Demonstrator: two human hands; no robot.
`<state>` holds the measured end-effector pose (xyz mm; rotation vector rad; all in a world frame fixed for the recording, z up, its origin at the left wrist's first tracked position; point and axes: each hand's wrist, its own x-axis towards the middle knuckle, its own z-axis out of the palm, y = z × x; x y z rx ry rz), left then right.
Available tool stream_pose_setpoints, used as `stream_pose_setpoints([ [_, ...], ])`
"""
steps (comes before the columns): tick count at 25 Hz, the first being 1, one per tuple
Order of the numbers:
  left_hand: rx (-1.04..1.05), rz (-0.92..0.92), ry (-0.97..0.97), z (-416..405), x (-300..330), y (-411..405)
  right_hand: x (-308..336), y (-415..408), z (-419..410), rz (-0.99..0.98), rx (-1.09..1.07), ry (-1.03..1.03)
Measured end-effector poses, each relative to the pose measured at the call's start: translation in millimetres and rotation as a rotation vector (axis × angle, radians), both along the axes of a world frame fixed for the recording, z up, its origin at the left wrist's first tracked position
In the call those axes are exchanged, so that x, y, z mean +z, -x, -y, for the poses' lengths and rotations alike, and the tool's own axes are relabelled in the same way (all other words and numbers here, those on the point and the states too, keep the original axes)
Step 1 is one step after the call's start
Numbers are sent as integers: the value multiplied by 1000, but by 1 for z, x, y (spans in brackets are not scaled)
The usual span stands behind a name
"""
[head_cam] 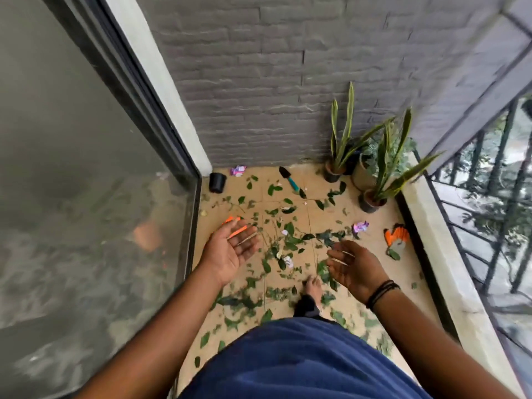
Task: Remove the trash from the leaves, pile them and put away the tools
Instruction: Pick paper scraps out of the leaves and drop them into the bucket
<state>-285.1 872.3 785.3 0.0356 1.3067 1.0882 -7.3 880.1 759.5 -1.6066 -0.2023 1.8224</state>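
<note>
Green leaves (288, 229) lie scattered over the tan balcony floor (374, 226), with thin stems among them. Purple-white wrappers lie among the leaves: one (360, 226) at the right, one (238, 170) by the far wall, small scraps (288, 261) in the middle. A trowel (288, 178) with a teal handle rests near the wall. An orange-grey glove (397, 239) lies at the right edge; an orange object (232, 219) shows behind my left hand. My left hand (234, 249) is held palm up, fingers straight, empty. My right hand (353, 264) hovers over the leaves, fingers relaxed, holding nothing.
A black empty pot (217, 182) lies on its side in the far left corner. Two potted snake plants (339, 165) (374, 197) stand at the far right. Glass door (86, 168) on the left, railing (489, 197) on the right, grey brick wall ahead. My bare foot (312, 286) stands on the leaves.
</note>
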Motion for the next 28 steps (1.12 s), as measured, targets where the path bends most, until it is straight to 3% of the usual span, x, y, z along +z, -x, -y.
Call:
stream_pose_setpoints([
  [6, 111, 1, 58, -51, 9, -14, -14, 2, -122, -33, 181, 30],
  [9, 136, -11, 94, -75, 14, -18, -23, 13, -170, -45, 169, 62],
  [18, -52, -65, 141, -152, -3, 9, -40, 67, -211, -49, 151, 106],
  [23, -317, -153, 315, -177, -74, 21, -68, 68, -178, -11, 18, 189],
  [28, -527, -249, 466, -157, -242, 24, -211, 74, -136, -13, -75, 462],
])
